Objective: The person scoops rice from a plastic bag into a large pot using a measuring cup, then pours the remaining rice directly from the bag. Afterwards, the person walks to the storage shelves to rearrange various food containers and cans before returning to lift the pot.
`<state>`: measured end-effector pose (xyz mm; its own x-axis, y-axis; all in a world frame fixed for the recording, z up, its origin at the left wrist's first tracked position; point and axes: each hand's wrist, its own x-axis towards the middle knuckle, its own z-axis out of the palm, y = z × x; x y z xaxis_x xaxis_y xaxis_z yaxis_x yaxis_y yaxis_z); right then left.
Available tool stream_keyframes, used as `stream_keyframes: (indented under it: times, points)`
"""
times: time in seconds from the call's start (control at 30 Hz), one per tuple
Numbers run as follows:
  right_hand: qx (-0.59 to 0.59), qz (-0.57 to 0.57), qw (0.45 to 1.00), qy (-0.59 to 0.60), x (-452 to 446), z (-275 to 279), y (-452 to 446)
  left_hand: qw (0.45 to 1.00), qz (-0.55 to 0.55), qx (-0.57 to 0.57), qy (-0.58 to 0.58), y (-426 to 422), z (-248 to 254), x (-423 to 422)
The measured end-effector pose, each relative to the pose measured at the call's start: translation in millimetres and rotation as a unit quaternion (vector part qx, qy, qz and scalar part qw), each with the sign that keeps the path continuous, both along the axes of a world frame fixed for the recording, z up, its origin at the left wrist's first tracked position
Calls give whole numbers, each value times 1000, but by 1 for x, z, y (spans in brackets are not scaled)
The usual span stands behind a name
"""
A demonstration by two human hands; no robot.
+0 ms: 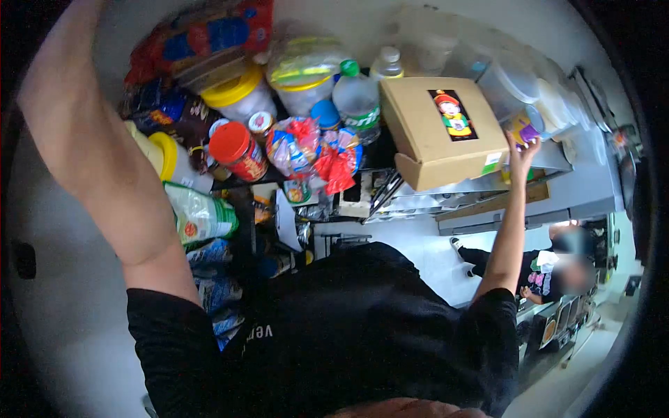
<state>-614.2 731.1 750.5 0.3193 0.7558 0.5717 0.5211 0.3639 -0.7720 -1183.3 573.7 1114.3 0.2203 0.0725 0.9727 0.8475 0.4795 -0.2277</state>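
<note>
My right hand (524,152) reaches out at the right, its fingers round the lower end of a small yellow and purple container (527,125). Just left of that hand is a cardboard box (425,132) with a cartoon sticker and an open flap at its lower corner. My left forearm rises through the left side and leaves at the top; the left hand is out of the picture. Near that arm are a red-lidded jar (238,151), a white tub with a yellow lid (182,164) and a green and white bag (198,214).
A green-capped bottle (357,101), colourful plastic packets (296,146) and yellow-lidded tubs (233,90) crowd the shelf. Clear plastic containers (505,83) stand behind the box. Another person (540,272) is at the lower right, beside a counter with trays.
</note>
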Motion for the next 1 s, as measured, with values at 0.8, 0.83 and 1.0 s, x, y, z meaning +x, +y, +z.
stream_keyframes:
  times: [0.8,0.83,1.0]
  points:
    - [-44,-239,970,-31,25,-51,32,996,-77,-42,17,-36,-112,-51]
    - [-47,-256,964,-46,33,-57,36,996,-76,-41,18,-40,-116,-50]
    - [-52,-236,966,-90,65,-68,46,997,-66,-38,9,-55,-133,-49]
